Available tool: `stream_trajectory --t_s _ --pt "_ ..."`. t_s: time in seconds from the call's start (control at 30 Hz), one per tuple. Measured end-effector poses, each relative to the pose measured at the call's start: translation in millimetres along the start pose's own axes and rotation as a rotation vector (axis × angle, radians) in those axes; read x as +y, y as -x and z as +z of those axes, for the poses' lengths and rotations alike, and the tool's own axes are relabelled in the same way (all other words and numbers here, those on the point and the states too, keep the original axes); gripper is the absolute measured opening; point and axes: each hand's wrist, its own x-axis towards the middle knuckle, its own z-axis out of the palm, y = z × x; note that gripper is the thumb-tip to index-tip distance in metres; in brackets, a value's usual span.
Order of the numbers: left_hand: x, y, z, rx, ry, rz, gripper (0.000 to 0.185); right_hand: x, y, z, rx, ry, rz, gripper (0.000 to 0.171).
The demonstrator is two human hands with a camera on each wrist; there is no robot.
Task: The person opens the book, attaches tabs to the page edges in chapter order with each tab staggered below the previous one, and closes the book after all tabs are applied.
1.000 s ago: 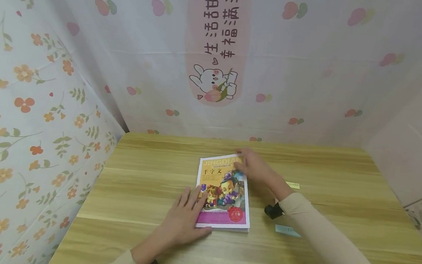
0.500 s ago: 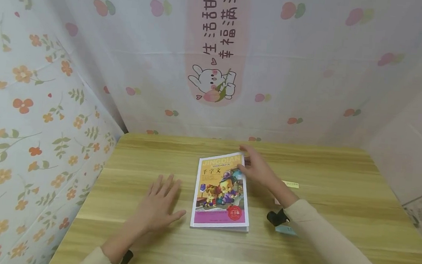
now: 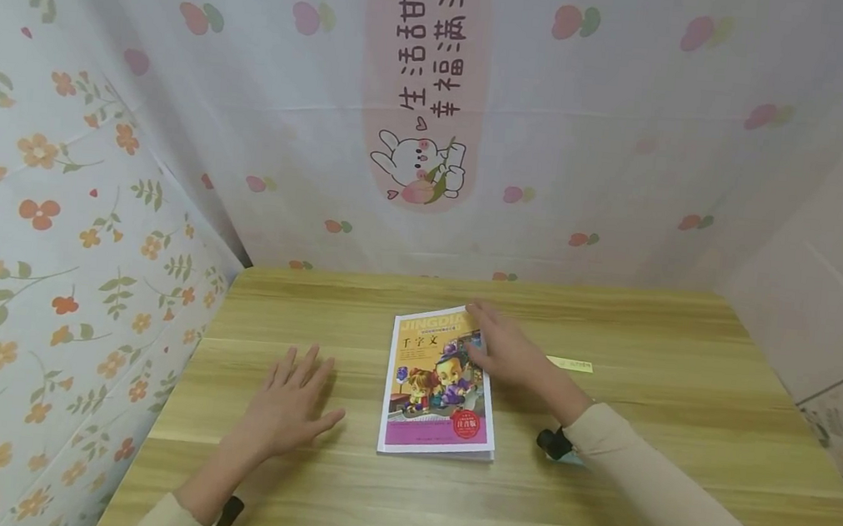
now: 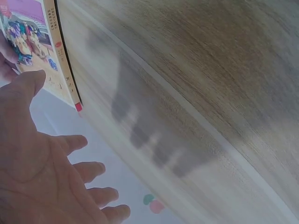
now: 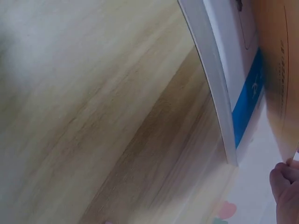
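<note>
A children's book (image 3: 428, 397) with a yellow and purple illustrated cover lies in the middle of the wooden table. My right hand (image 3: 507, 350) is at its top right corner, thumb on the cover and fingers past the edge. In the right wrist view, the fingers (image 5: 284, 182) pinch the corner of the orange-toned cover (image 5: 280, 60), which is lifted off the pages beneath. A blue band (image 5: 248, 100) shows on the white inside. My left hand (image 3: 284, 410), fingers spread, is left of the book and apart from it. Its shadow falls on the table in the left wrist view.
Right of the book lies a yellow paper slip (image 3: 571, 365), partly behind the right forearm. A light blue slip (image 3: 570, 460) shows beside the right wrist's black camera (image 3: 553, 444). Patterned curtains (image 3: 627, 147) hang behind and at the sides of the wooden table (image 3: 297, 311).
My left hand has come off the book's cover and moved left, fingers spread. My right hand has stayed at the top right corner, shifting only slightly.
</note>
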Motion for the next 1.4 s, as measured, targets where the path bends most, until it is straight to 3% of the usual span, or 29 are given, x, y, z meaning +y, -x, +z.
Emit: stream_trajectory --t_s 0.2,0.5,0.83,1.1,1.23,1.4 --pt "-2.6 -0.7 -4.3 -0.010 0.011 -0.002 0.080 -4 5 -1 -0.073 0.042 -0.044 0.067" --pt "-14.5 2.4 -16.8 -0.006 0.055 -0.044 0.077 -19 8 -8 -0.028 0.011 -0.109 0.066" --pt "-32.9 3.4 -26.1 0.039 0.032 -0.053 0.079 -62 0 -14 0.068 -0.157 -0.195 0.074" --pt "-42.1 0.5 -37.8 0.068 0.053 -0.065 0.078 -88 -2 -4 0.078 -0.357 -0.148 0.079" --pt "-40.1 -0.6 -44.2 0.074 0.049 -0.061 0.078 -100 -1 8 -0.005 -0.402 -0.175 0.074" --pt "-34.2 -3.7 -51.6 0.135 0.063 -0.024 0.075 -115 1 26 -0.174 -0.280 -0.257 0.070"
